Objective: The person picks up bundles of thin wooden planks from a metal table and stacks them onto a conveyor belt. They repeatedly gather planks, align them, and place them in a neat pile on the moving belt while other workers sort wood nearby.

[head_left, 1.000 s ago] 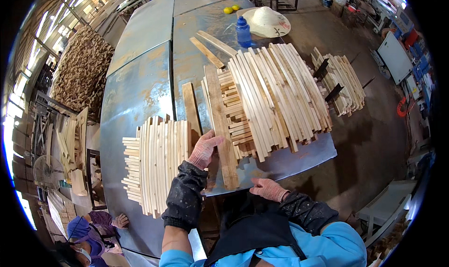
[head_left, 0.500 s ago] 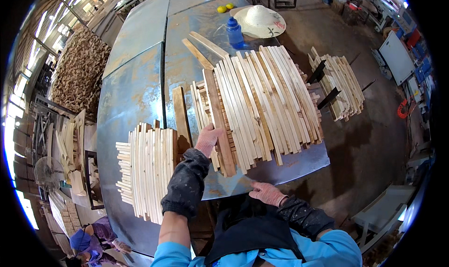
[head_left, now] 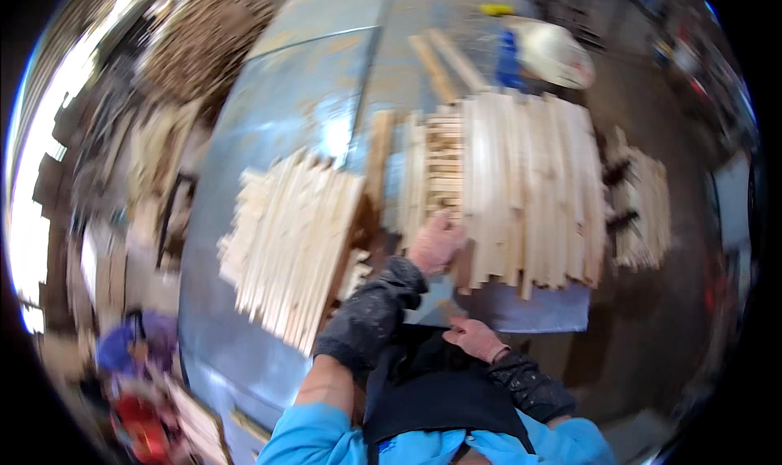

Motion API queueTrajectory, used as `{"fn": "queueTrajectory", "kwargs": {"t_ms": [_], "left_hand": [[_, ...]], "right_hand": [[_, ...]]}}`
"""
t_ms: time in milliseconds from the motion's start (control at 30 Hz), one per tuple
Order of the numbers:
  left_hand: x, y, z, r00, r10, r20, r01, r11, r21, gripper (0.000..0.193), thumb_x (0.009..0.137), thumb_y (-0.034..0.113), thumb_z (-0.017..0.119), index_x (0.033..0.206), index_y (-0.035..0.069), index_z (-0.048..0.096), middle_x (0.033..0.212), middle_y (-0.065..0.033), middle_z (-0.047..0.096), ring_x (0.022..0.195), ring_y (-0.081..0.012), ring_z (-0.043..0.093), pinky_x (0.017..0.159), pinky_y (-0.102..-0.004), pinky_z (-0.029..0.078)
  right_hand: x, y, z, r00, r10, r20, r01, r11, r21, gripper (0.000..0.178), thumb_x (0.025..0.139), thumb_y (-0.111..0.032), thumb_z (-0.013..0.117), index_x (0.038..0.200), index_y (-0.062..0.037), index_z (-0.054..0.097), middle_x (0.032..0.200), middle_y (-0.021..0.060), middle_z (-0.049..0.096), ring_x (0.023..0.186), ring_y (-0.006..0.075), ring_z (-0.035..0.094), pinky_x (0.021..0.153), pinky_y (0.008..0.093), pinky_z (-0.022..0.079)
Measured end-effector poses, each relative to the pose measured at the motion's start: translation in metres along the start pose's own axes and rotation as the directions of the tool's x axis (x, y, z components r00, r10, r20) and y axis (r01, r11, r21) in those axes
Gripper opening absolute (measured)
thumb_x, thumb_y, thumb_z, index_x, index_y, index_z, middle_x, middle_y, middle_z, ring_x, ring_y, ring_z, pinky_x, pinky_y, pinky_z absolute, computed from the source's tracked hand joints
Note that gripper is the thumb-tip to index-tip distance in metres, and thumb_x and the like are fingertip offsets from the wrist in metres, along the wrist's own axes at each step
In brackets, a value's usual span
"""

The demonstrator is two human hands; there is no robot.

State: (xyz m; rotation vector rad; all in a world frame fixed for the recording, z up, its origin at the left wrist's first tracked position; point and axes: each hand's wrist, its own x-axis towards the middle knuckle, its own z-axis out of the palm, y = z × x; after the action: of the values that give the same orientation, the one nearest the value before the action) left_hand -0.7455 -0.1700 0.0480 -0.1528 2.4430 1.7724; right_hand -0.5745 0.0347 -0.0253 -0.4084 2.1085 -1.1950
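My left hand (head_left: 437, 242), in a pinkish glove, rests at the near left side of a large stack of pale wooden strips (head_left: 529, 188). The end of a brown board (head_left: 464, 269) shows just right of it. Motion blur smears the fingers, so whether they grip the board is unclear. Left of the large stack's top layer, crosswise strip ends (head_left: 445, 168) are exposed. Close to the table's near edge, my gloved right hand (head_left: 476, 339) holds nothing, its fingers loosely apart and pointing left.
A smaller strip stack (head_left: 297, 245) sits left on the metal table (head_left: 277, 98). A brown plank (head_left: 379, 160) lies between the stacks. Farther back are loose boards (head_left: 452, 62), a blue bottle (head_left: 508, 62) and a pale hat (head_left: 558, 54). Another person (head_left: 134, 343) is at lower left.
The view has turned, shifting the table's contents rightward. The brown board that lay under my left hand along the large stack is mostly out of sight, exposing crosswise ends. My right hand stays near the table edge.
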Motion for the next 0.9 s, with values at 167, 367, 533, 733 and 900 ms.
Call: {"fn": "queueTrajectory", "kwargs": {"t_ms": [167, 367, 533, 733, 900], "left_hand": [[-0.085, -0.027, -0.012, 0.999, -0.036, -0.002, 0.035, 0.978, -0.204, 0.047, 0.103, 0.027, 0.071, 0.144, 0.005, 0.066, 0.116, -0.0073, 0.076, 0.106, -0.0146, 0.069, 0.096, -0.0316, 0.057], [-0.244, -0.035, -0.072, 0.942, -0.332, 0.049, 0.32, 0.847, -0.424, 0.051, 0.101, 0.031, 0.068, 0.142, 0.0, 0.066, 0.125, -0.0107, 0.075, 0.115, -0.0201, 0.068, 0.102, -0.0347, 0.054], [-0.353, -0.092, -0.081, 0.81, -0.536, -0.238, 0.385, 0.792, -0.473, 0.055, 0.102, 0.031, 0.068, 0.145, -0.003, 0.064, 0.13, -0.0155, 0.074, 0.111, -0.0239, 0.069, 0.097, -0.0365, 0.055], [-0.481, -0.199, -0.052, 0.537, -0.542, -0.647, 0.38, 0.84, -0.388, 0.051, 0.098, 0.032, 0.068, 0.136, -0.002, 0.068, 0.13, -0.021, 0.073, 0.115, -0.0333, 0.07, 0.1, -0.039, 0.055], [-0.596, -0.245, -0.088, -0.016, -0.636, -0.772, 0.499, 0.664, -0.557, 0.047, 0.093, 0.037, 0.067, 0.123, 0.002, 0.072, 0.127, -0.0251, 0.069, 0.124, -0.0436, 0.064, 0.106, -0.0483, 0.052]], "right_hand": [[0.018, -0.001, 0.01, 0.993, -0.002, 0.119, -0.001, 1.0, 0.025, 0.037, 0.095, -0.033, 0.074, 0.112, -0.0018, 0.065, 0.09, 0.0214, 0.071, 0.086, 0.0344, 0.07, 0.079, 0.0443, 0.055], [0.049, -0.023, 0.029, 0.878, 0.042, 0.477, -0.073, 0.996, 0.047, 0.053, 0.095, -0.023, 0.071, 0.144, -0.0033, 0.063, 0.103, 0.0147, 0.076, 0.091, 0.0237, 0.068, 0.086, 0.038, 0.055], [0.084, -0.023, 0.062, 0.812, -0.12, 0.571, 0.175, 0.984, -0.042, 0.063, 0.097, -0.024, 0.072, 0.15, 0.0066, 0.056, 0.113, 0.0168, 0.076, 0.105, 0.0217, 0.069, 0.095, 0.0343, 0.053], [0.072, -0.11, 0.117, 0.734, 0.096, 0.672, 0.172, 0.931, -0.322, 0.067, 0.098, -0.022, 0.075, 0.153, 0.0103, 0.052, 0.131, 0.0196, 0.073, 0.121, 0.0267, 0.068, 0.105, 0.0343, 0.051], [0.069, -0.103, 0.17, 0.728, 0.162, 0.666, 0.14, 0.916, -0.376, 0.071, 0.099, -0.026, 0.078, 0.155, 0.0083, 0.051, 0.145, 0.0243, 0.066, 0.131, 0.0321, 0.065, 0.11, 0.0379, 0.05]]}}
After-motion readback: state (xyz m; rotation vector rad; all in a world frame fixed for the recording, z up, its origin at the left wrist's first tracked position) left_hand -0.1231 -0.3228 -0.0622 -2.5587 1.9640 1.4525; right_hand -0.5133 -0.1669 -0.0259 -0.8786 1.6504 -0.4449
